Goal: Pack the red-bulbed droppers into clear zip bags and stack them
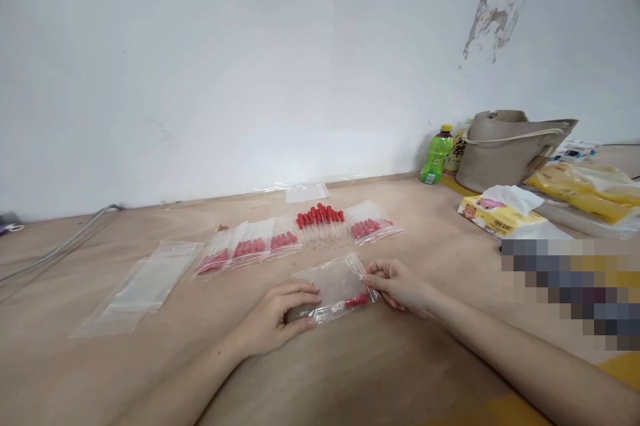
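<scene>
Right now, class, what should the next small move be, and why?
Probably the right hand should slide along the right edge of the clear bag, pressing it closed; whether it is already sealed is unclear. That hand pinches this edge, the left hand rests on the other end, and something red shows in the bag.

the right hand [395, 284] hides part of the clear bag [334, 281], and a pixelated patch [590, 289] blurs things at right.
</scene>
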{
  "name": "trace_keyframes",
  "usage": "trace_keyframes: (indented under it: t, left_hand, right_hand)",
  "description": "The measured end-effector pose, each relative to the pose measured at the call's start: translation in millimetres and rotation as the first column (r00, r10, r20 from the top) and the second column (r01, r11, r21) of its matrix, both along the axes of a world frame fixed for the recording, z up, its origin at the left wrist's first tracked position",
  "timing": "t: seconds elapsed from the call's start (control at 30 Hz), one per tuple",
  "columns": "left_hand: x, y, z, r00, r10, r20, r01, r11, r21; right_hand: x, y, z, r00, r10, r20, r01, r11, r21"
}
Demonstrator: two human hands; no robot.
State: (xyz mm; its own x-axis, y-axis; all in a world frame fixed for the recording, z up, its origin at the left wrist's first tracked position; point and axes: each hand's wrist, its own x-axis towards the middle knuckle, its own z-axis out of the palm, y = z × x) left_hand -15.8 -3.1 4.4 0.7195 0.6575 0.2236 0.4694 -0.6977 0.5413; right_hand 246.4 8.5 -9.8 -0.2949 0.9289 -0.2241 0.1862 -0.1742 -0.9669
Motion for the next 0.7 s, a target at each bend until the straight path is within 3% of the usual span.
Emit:
trace_keyframes:
  t: [0.1,0.2,0.3,0.4,0.5,0.6,0.7]
  left_hand:
    - [1,0,0.6,1.0,0.002,0.027,-0.001,1.0,-0.02]
    - [2,-1,3.0,0.998,0.023,0.056,-0.02,0.999,-0.045]
    - [3,-3,5.5,0.998,0.029,0.054,-0.026,0.999,-0.046]
    - [3,-4,5.5,0.999,0.022,0.048,-0.021,1.0,-0.023]
    - [3,-2,2.7,0.999,-0.003,0.038,0.002,1.0,0.015]
    - [1,1,-0.8,1.0,-0.023,0.011,0.022,0.998,0.053]
    - [0,3,-3.1,1.0,-0.01,0.001,0.01,0.997,0.076]
  right_hand:
    - [-1,0,-0.1,1.0,0.019,0.002,-0.019,1.0,0.001]
    - [0,-1,-0.3,0.996,-0.043,0.074,0.042,0.999,0.013]
    - [5,1,-2.6,0.972,-0.091,0.217,0.065,0.99,0.124]
    - [16,12,-1.7,0.918,-0.046,0.394,-0.078,0.952,0.295]
    - [24,34,9.0,0.846,-0.002,0.533,-0.267,0.864,0.428]
    - [19,65,25.6,0.75,-0.213,0.626,-0.219,0.813,0.539]
    - [-1,97,36.5,0.611,-0.328,0.721,-0.135,0.854,0.503]
